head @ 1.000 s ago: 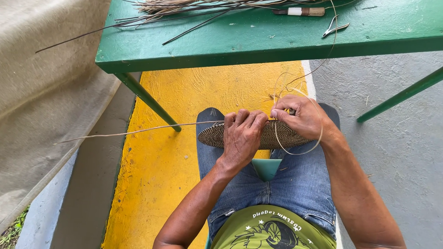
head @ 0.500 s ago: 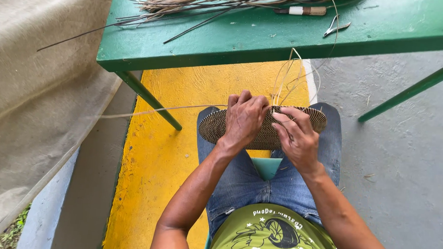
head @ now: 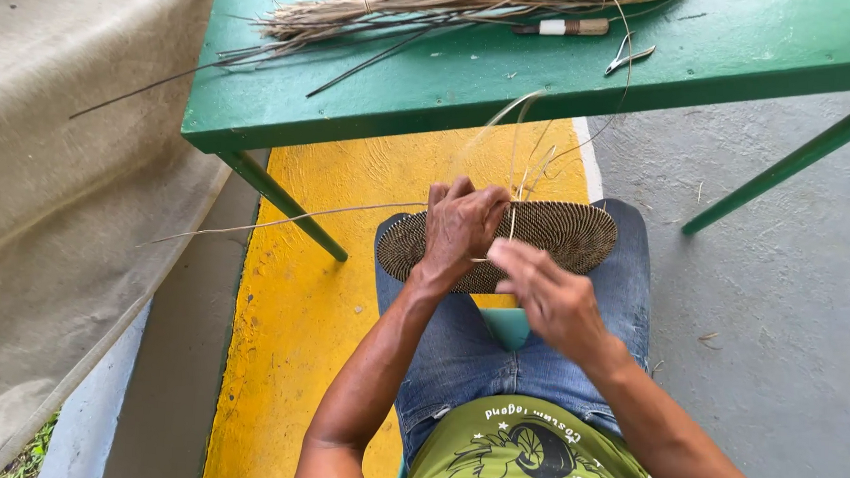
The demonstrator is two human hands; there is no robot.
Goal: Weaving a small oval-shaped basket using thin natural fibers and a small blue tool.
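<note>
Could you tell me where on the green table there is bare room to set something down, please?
The table is bare along its front edge, from the left corner to below the knife, and on its right end past the pliers. The back is crowded with the fibre bundle and stray sticks. Both hands, left and right, work on the woven oval on the lap.

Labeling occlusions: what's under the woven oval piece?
Under the woven oval piece: the person's jeans-clad knees. The left hand covers its middle, so the weave there is hidden. The right hand is blurred.
</note>
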